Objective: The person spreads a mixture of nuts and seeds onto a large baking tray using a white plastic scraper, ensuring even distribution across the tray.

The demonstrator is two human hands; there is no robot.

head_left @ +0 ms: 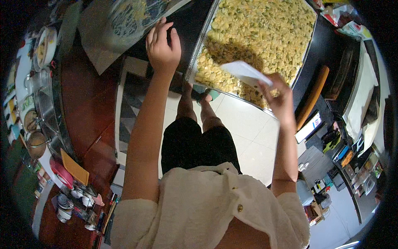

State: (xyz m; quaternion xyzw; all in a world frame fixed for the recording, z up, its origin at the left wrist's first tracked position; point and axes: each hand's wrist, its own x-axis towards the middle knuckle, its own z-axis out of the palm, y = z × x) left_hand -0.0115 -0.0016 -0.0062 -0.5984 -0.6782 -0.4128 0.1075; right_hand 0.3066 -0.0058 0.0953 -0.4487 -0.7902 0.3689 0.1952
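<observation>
We are clamping our right hand [282, 99] on a flat white scraper [245, 73] over the metal tray [198, 54] of ridged yellow pasta pieces [265, 29]; at ten o'clock our left hand [162, 45] is resting spread on the dark tabletop [186, 25].

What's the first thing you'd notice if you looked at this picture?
The big metal tray at the top, heaped with pale yellow flakes flecked with green, catches the eye first. Over its near edge the right hand holds a flat white card. The left hand rests flat on the dark counter beside the tray.
</observation>
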